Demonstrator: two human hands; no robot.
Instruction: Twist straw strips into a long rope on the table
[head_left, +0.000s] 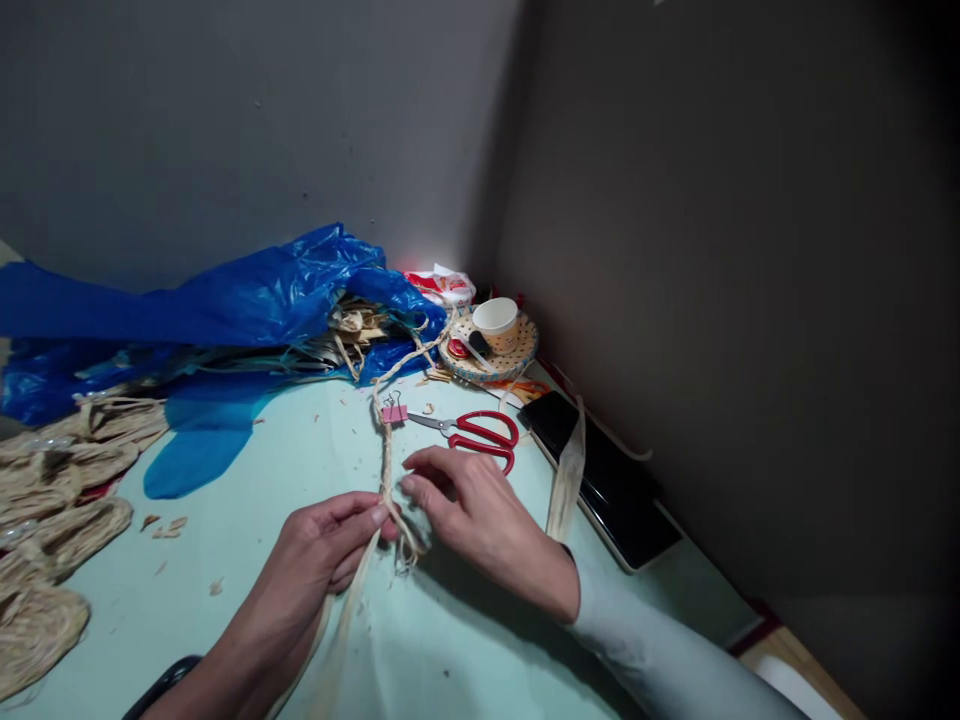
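A thin braid (387,455) of pale dried plant fibre runs toward me from the back of the table. My left hand (330,540) pinches its near end between thumb and fingers. Loose strands (352,600) hang from there toward the front edge, and a frayed, looped bit (406,550) sticks out on the right. Just right of the braid, my right hand (472,505) is half curled, thumb and forefinger apart, with nothing visible between them. Farther up, a pink binder clip (394,413) sits on the braid. Red-handled scissors (480,432) lie beside the clip, blades pointing left.
Blue plastic bags (225,300) with fibre inside lie at the back left. Woven fibre pieces (60,530) are stacked at the left edge. A paper cup (496,325) stands on a round woven tray (469,370). A black tablet-like device (607,480) lies by the right wall.
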